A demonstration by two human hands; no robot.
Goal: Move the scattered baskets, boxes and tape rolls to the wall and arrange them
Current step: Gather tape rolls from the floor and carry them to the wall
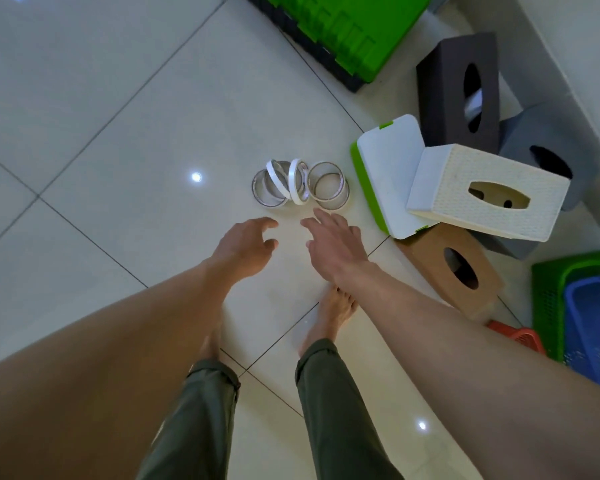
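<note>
Several thin white tape rolls (300, 184) lie in a loose cluster on the tiled floor, some flat, some leaning on edge. My left hand (245, 247) hovers just short of them, fingers apart and curled, holding nothing. My right hand (333, 242) reaches beside it, fingers spread, its fingertips close to the nearest roll but apart from it. To the right stand a white box with green trim (387, 174), a cream woven tissue box (489, 192) leaning on it, a dark brown tissue box (454, 88), a grey one (551, 140) and a tan one (454, 268).
A green crate (343, 26) on a dark base sits at the top. A green basket (551, 292) holding a blue basket (593, 327), with a red one (520, 336) beside it, stands at the right edge. The white wall (568, 46) runs along the right. My bare feet stand below my hands.
</note>
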